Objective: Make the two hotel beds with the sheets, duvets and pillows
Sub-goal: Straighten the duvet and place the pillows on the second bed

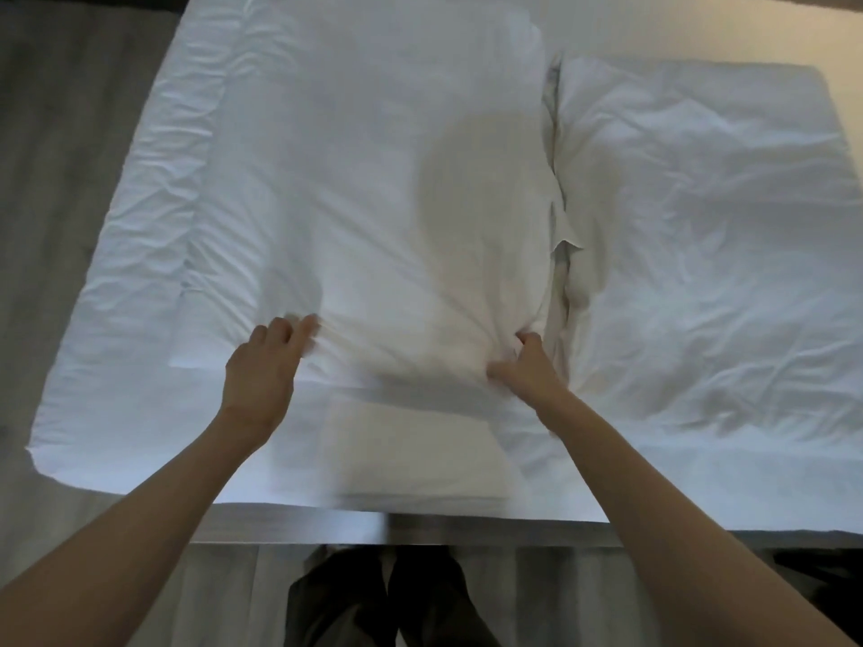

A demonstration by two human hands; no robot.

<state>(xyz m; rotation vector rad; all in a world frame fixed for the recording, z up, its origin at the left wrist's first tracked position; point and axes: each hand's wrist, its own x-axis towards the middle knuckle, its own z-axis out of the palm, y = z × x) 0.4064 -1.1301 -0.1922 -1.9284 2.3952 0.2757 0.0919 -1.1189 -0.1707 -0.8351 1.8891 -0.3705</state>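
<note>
A white duvet lies lengthwise over the left bed, whose wrinkled sheet shows along the left side. My left hand rests on the duvet's near edge with fingers extended. My right hand grips a bunch of the duvet's fabric at its near right corner. A second white duvet covers the right bed, rumpled. A folded white piece of bedding lies at the near end of the left bed, just below the duvet.
A grey bed frame edge runs across the foot of the beds in front of me. Grey wood floor lies to the left. My legs in dark trousers stand at the foot.
</note>
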